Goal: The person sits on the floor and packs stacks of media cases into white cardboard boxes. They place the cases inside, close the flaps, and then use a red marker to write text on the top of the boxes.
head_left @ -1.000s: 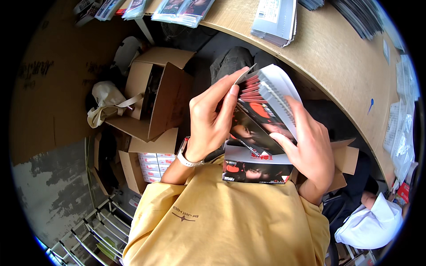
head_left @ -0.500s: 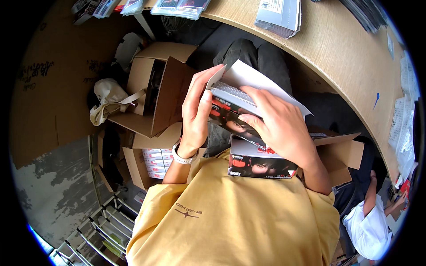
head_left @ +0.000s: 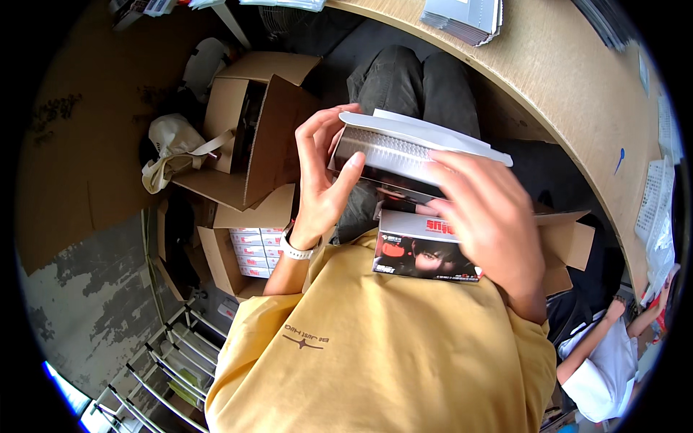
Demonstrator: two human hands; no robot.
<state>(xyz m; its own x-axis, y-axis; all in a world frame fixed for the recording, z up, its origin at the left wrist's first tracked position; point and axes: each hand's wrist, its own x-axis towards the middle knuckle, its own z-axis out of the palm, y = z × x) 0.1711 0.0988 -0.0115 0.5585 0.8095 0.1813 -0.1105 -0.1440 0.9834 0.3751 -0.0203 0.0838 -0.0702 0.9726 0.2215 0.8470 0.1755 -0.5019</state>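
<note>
Curved light-wood table edge (head_left: 577,79) runs from 12 to 3 o'clock above me, grey booklet stack (head_left: 462,18) on it near 1 o'clock. Open brown cardboard boxes (head_left: 253,130) sit on the floor at 10 o'clock, a cream cloth bag (head_left: 173,151) just beside them. Another open box (head_left: 242,249) at 9 o'clock holds small white cartons. Worn grey concrete floor (head_left: 94,303) at 8 o'clock. White wire rack (head_left: 159,361) at 7 o'clock. Flat brown cardboard sheet (head_left: 65,144) at 9 to 10. Even daylight.
</note>
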